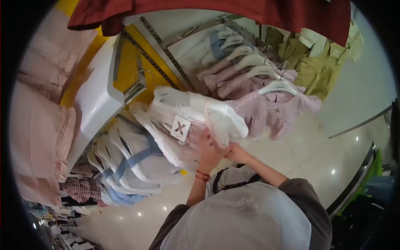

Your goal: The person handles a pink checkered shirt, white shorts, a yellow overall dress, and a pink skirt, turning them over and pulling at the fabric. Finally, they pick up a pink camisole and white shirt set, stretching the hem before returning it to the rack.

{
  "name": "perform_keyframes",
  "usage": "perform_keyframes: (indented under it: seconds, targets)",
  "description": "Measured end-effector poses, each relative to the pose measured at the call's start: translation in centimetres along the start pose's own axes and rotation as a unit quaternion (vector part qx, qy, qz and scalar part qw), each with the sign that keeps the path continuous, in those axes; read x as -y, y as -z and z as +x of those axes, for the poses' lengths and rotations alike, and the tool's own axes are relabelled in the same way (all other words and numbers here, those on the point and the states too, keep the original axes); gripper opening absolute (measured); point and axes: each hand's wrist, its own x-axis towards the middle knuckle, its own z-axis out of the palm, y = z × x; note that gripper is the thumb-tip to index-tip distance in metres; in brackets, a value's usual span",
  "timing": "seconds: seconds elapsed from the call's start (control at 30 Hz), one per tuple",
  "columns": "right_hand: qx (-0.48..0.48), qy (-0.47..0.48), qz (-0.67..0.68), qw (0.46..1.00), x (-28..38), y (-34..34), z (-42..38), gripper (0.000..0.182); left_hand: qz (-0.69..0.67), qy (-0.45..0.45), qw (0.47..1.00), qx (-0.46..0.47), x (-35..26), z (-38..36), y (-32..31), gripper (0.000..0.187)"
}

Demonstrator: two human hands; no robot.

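Observation:
A white garment (223, 121) with pale pink parts hangs at the middle of the view, and a white tag (180, 128) with a large X lies on its front. My left hand (209, 146), with a red cord round its wrist, is against the lower part of this garment, its fingers partly in the cloth. Close beside it, my right hand (237, 153) has its fingers bent together at the garment's lower edge. What the right fingers hold is too small to make out.
Pink checked garments (277, 109) hang on white hangers at the right. White garments with blue bands (139, 156) hang at the lower left, beside a white panel (93, 104). Olive garments (318, 66) hang at the upper right. Red cloth (216, 10) crosses the top.

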Motion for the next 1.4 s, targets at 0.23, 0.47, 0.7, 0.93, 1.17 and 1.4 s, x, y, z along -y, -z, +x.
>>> perform_keyframes:
  seconds: [0.23, 0.47, 0.7, 0.93, 1.17, 1.4]
  targets:
    - [-0.084, 0.025, -0.103, 0.991, -3.4, -1.6, -1.6, 0.022, 0.137, 0.100, 0.982, 0.082, 13.7, -3.1, 1.5, 0.049]
    - [-0.284, -0.073, 0.014, 0.956, -8.3, 4.4, -5.5, 0.017, 0.222, 0.221, 0.944, 0.106, 25.7, -6.4, 3.4, 0.032]
    - [-0.438, 0.066, -0.268, 0.855, 0.9, 15.2, -5.0, 0.026, 0.103, 0.139, 0.944, 0.282, 10.3, -4.7, -4.0, 0.035]
    - [-0.336, 0.019, -0.417, 0.845, 2.2, 20.9, -4.7, 0.042, 0.139, -0.136, 0.981, 0.014, 0.0, 6.4, -17.5, 0.047]
    - [-0.278, 0.011, -0.296, 0.914, -0.7, 26.5, -5.9, 0.027, 0.121, -0.099, 0.983, -0.094, -0.6, 11.9, -24.2, 0.047]
    - [-0.255, 0.075, -0.173, 0.948, -2.2, 26.8, -2.8, 0.017, -0.052, 0.027, 0.994, -0.093, -0.5, 12.2, -24.4, 0.037]
